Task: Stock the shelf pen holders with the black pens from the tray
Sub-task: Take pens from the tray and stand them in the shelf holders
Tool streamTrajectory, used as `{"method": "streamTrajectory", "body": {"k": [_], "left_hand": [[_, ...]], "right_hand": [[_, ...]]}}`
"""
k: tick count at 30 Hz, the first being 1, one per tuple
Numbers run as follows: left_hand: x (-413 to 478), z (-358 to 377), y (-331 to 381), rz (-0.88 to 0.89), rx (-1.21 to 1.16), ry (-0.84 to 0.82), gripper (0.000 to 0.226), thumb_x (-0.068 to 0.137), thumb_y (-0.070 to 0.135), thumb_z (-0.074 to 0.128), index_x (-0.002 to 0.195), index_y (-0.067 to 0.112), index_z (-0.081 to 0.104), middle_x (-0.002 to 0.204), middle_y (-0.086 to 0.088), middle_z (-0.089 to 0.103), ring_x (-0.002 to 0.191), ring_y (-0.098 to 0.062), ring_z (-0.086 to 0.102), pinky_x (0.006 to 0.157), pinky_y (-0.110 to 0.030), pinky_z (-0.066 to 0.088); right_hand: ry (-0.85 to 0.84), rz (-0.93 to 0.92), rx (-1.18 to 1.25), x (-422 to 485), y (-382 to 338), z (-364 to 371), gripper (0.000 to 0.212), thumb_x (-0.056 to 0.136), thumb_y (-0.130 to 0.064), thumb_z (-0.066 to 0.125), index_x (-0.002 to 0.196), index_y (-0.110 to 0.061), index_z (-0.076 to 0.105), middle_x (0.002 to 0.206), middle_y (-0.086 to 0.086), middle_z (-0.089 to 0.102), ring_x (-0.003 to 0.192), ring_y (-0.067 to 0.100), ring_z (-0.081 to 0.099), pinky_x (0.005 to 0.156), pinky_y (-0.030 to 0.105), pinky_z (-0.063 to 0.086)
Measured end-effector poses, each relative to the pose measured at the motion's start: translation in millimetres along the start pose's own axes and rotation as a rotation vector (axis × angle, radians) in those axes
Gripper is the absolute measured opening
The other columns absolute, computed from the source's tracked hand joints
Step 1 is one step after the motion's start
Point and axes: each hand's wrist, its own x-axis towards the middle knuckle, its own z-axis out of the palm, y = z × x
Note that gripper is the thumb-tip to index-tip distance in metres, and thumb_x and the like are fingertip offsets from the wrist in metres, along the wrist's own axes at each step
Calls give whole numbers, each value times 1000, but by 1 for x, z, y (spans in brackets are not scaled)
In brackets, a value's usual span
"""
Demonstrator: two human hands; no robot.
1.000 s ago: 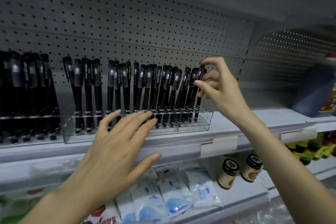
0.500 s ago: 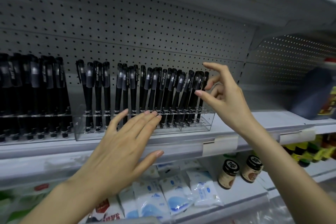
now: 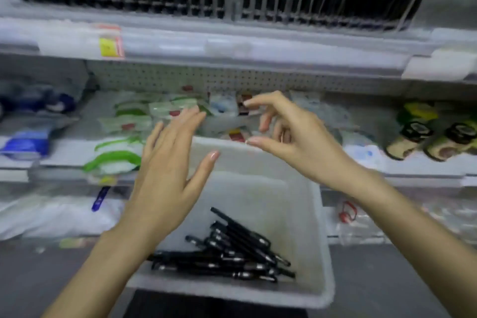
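In front of me, in the head view, I am looking down into a white rectangular plastic tray (image 3: 319, 235) that is sitting below the blurred store shelves of packets and dark-lidded jars (image 3: 415, 137). The loose pile of slim black plastic pens (image 3: 232, 257) is lying in the near part of that tray, against its bottom, while the far part is showing bare. I am holding my left hand (image 3: 167, 170) flat and wide, fingers straight and spread, gripping nothing, above the tray's left side. I am holding my right hand (image 3: 291, 137) above the far rim with thumb and forefinger parted in a loose pincer and the other fingers lightly curled, and it too is carrying nothing. The pens are lying below both hands and toward my body, most with their long axis running left to right and a few slanting from far-left to near-right. My left hand is looking the nearer of the two, its forearm crossing the pile's left end. The pen holders are not showing here, so I am judging that a downward reach toward me, fingers closing across the barrels, is coming next.
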Motion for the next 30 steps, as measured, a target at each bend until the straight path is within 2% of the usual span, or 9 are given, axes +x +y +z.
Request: {"method": "streamTrajectory", "body": {"k": [4, 6, 11, 15, 17, 19, 26, 28, 30], "left_hand": [[-78, 5, -44, -212, -17, -105, 61, 95, 52, 35, 147, 20, 32, 152, 3, 33, 138, 2, 19, 115, -28, 17], [-100, 6, -56, -270, -28, -150, 64, 93, 54, 33, 147, 20, 32, 152, 3, 34, 139, -3, 23, 115, -27, 18], [-120, 10, -62, -240, 85, -191, 56, 99, 42, 28, 145, 12, 37, 149, -2, 42, 139, -8, 26, 117, -18, 0], [-121, 12, -59, -243, 98, -109, 52, 99, 34, 31, 142, 8, 43, 142, -6, 48, 137, 6, 10, 113, -11, -3], [-123, 14, -59, -236, 82, -84, 50, 100, 33, 31, 142, 9, 43, 142, -2, 47, 134, 22, -3, 112, -9, -3], [-126, 17, -61, -237, 69, -69, 49, 101, 33, 31, 142, 10, 42, 140, 6, 43, 129, 26, -11, 111, -9, -2], [-121, 14, -64, -293, 7, -87, 55, 99, 44, 31, 145, 17, 38, 140, 21, 29, 127, 29, -1, 112, -9, 1], [-113, 10, -64, -320, -58, -82, 55, 98, 47, 32, 147, 21, 35, 143, 29, 22, 130, 27, 0, 112, -8, 1], [-96, 4, -57, -288, -71, -71, 56, 98, 48, 32, 147, 22, 34, 148, 23, 27, 136, 19, 6, 115, -12, 2]], "right_hand": [[-248, 160, 55, -46, 16, 112, 31, 83, -32, 70, 110, -28, 57, 90, -9, 54, 67, 10, 53, 70, 28, 49], [-351, 211, 40, -64, 20, 153, 29, 83, -38, 69, 107, -26, 59, 91, -10, 54, 70, 6, 53, 75, 34, 50], [-508, 269, 48, -82, 26, 189, 27, 83, -44, 68, 101, -25, 60, 91, -12, 57, 83, 4, 55, 80, 27, 48], [-520, 307, 1, -86, 30, 193, 19, 81, -38, 72, 92, -26, 63, 85, -13, 55, 81, 5, 54, 77, 24, 47], [-509, 345, 2, -87, 31, 194, 14, 82, -31, 73, 86, -28, 60, 79, -12, 54, 76, 6, 53, 71, 19, 45], [-524, 393, 35, -86, 33, 193, 17, 82, -26, 73, 78, -30, 57, 73, -12, 54, 68, 2, 51, 63, 12, 41], [-499, 566, 246, -79, 38, 170, 17, 85, -17, 70, 75, -28, 61, 73, -10, 61, 71, 6, 58, 68, 19, 46], [-448, 607, 354, -78, 38, 154, 14, 83, -10, 70, 78, -21, 64, 69, -6, 63, 66, 7, 59, 60, 15, 45], [-387, 655, 453, -78, 37, 134, 16, 84, 0, 66, 81, -15, 65, 66, -2, 62, 59, 5, 58, 52, 16, 46]]}}
